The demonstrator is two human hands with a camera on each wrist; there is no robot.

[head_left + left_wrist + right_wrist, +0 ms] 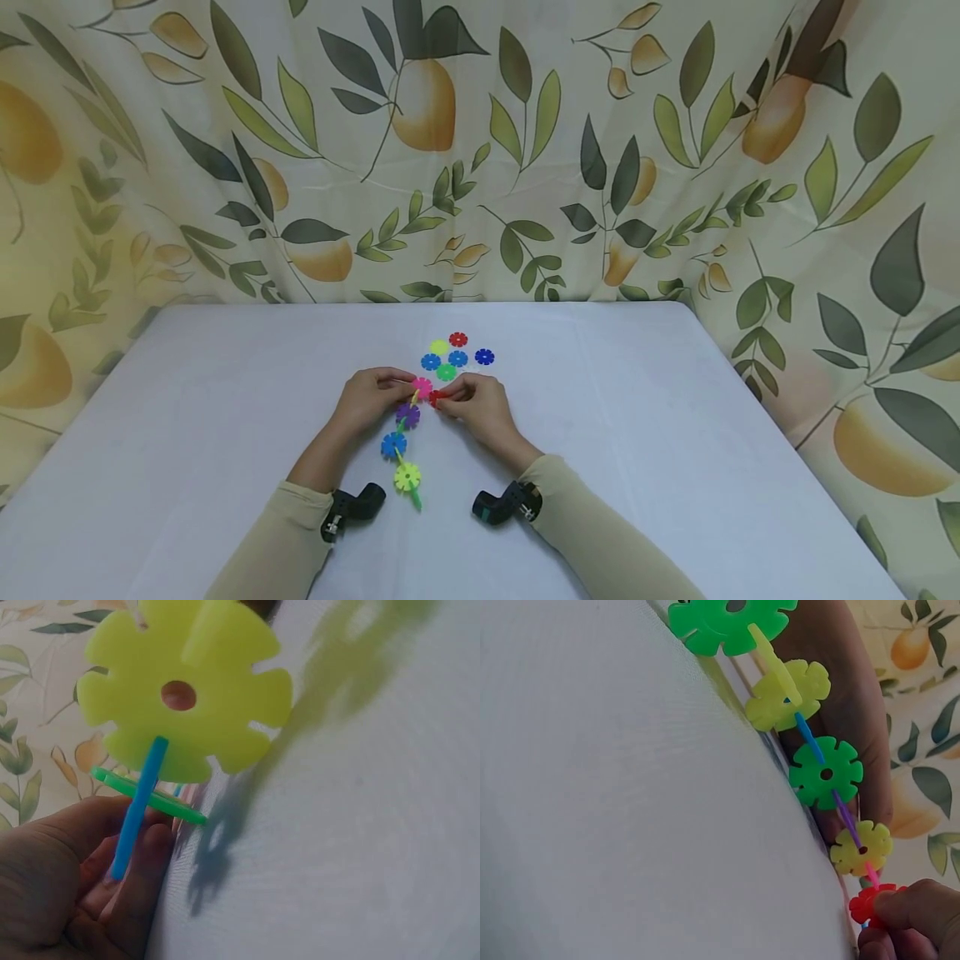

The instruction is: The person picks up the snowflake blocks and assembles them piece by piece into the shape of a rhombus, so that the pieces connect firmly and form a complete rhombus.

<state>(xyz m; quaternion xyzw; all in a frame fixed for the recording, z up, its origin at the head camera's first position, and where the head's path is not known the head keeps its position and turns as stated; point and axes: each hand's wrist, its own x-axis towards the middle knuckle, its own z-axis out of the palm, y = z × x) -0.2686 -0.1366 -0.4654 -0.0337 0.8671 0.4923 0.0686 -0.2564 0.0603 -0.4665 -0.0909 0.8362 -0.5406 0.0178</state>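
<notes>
A chain of interlocking flower-shaped plastic discs (393,445) runs toward the person, discs slotted crosswise into one another. My left hand (372,398) grips its far end by the pink disc (422,387). My right hand (477,403) pinches a red disc (865,905) between thumb and fingers, right at the pink disc's edge. Close to the left wrist view hangs a yellow disc (225,727) with a blue one (135,825) slotted into it. The right wrist view shows green (826,772) and yellow discs along the chain, leading to the red one.
Several loose discs lie just beyond the hands: red (458,339), yellow (438,347), green (446,372), light blue and dark blue (484,357). They rest on a white-covered table (637,400). Behind it hangs a leaf-and-fruit patterned curtain (465,192).
</notes>
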